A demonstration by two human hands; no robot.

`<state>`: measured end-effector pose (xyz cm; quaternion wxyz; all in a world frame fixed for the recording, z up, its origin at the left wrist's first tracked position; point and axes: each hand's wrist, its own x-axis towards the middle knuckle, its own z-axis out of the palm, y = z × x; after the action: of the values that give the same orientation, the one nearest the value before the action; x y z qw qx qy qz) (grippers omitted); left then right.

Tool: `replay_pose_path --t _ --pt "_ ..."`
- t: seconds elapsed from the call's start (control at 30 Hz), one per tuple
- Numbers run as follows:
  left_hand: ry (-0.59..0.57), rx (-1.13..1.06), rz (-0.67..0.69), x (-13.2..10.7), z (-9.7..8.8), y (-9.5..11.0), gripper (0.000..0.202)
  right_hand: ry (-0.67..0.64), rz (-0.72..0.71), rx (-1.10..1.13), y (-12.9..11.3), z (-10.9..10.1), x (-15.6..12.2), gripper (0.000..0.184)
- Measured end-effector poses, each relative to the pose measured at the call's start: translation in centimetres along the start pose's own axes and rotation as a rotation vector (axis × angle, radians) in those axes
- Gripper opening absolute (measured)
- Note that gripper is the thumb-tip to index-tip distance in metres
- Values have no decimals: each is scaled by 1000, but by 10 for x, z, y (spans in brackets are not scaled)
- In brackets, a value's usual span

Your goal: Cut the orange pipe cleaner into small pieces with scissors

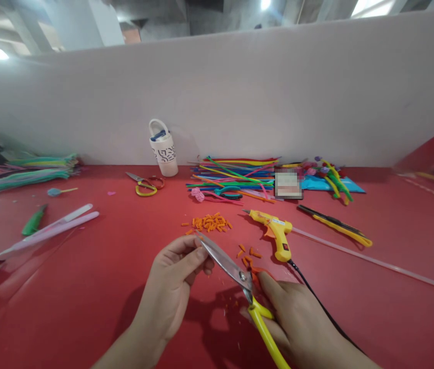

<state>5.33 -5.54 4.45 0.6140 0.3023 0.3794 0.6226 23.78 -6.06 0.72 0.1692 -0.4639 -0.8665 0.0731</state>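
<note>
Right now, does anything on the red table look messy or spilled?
Slightly messy: most orange pieces lie in a loose pile, but some stray ones sit apart by the yellow glue gun.

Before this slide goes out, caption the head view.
Right hand holds scissors, their blades at the left hand; orange pieces and a yellow glue gun lie beyond on the red table.

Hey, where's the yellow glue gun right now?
In the head view, the glue gun lies right of centre on the red table, between the orange pile and the black-and-yellow cutter, beyond the right hand.
</note>
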Motion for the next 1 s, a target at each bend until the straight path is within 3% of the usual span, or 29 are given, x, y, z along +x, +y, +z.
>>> replay_pose_path --t 0.43,0.53,0.77,1.0 --pt "54 28 21 1 0 1 4 3 75 0 5 3 -2 31" --pt "20 33 -40 1 0 -1 2 -40 180 202 3 -1 2 30" --pt "-269 62 -432 -9 7 -21 3 -125 438 1061 -10 -16 8 25" --pt "-371 128 -544 -12 9 -31 7 -179 517 1222 -14 -22 5 22"
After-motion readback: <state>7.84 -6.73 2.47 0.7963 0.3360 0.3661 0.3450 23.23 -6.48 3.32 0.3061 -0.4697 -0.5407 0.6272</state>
